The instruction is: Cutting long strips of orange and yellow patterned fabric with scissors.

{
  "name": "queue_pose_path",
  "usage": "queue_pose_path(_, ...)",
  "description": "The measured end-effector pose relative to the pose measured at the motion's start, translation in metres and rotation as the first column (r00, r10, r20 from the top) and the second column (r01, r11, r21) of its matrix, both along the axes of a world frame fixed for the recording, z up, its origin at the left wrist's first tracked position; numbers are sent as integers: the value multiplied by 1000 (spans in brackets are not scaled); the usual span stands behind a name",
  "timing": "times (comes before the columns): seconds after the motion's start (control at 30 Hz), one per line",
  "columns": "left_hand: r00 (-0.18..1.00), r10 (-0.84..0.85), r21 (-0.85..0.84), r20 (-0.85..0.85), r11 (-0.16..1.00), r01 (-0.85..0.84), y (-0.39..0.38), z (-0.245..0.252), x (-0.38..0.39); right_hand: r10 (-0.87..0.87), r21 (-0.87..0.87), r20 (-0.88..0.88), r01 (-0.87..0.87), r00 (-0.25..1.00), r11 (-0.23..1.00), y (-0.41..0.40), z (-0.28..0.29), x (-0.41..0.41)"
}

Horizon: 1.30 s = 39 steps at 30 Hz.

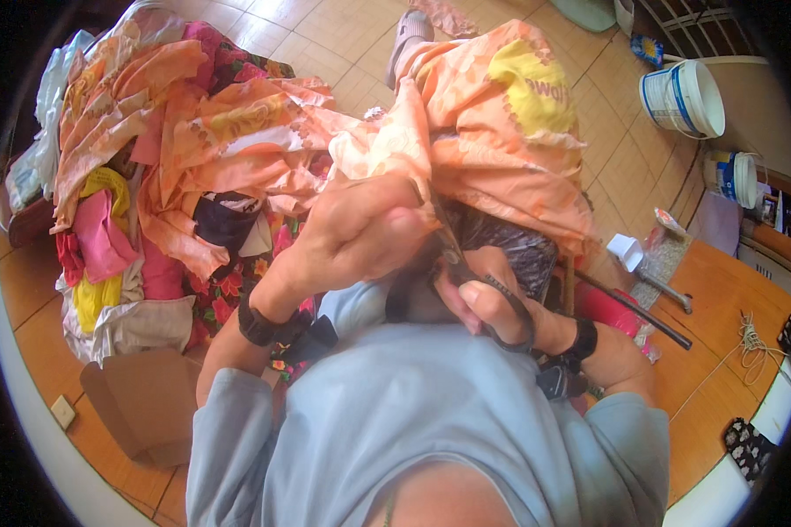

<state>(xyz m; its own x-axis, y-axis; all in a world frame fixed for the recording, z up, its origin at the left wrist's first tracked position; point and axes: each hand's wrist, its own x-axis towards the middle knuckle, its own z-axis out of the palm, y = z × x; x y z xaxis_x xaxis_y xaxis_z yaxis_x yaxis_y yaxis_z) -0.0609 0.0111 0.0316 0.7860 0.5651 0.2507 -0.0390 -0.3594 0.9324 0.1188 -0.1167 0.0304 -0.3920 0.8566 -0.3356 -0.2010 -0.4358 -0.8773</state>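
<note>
Bunched in my left hand (369, 237) is the edge of an orange patterned cloth (501, 171), gripped near the middle of the picture. The cloth drapes over my knee and spreads off to the left; a yellow patch with printed lettering shows on it. My right hand (494, 290) is around the dark handles of a pair of scissors (458, 260), thumb through one loop. Their blades point up and away, right against the cloth at my left fingers. Whether the blades are apart is hard to see, since cloth and fingers cover part of them.
To the left lie heaped fabrics, among them a pink cloth (102, 240), beside an open cardboard box (142, 402). Two white buckets, one a large bucket (682, 99), stand at the right. A dark rod (633, 306) and a bundle of cord (755, 349) are on my right.
</note>
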Motion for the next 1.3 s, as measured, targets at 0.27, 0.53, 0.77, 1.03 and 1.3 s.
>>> queue_pose_path(0.27, 997, -72, -697, -34, 716, 28, -10, -1, -4, -34, 70, 59, 30, 998, 997, 4, -12, 4)
queue_pose_path(0.53, 994, -10, -843, 104, 530, 94, -18, -8, -5, -5, 12, -59, 6, 998, 1000, 3, -9, 1)
queue_pose_path(0.77, 998, -52, -860, 29, 509, 51, -26, -7, -3, -63, -77, -81, 57, 995, 995, -5, -11, -7)
queue_pose_path(1.03, 976, -215, -822, -40, 563, 90, -17, -4, -12, -22, 205, 39, 13, 999, 979, -15, -19, -3)
queue_pose_path(1.3, 948, -278, -582, -156, 801, 139, -7, 0, -13, 66, 142, 77, -76, 995, 987, -9, -11, -1)
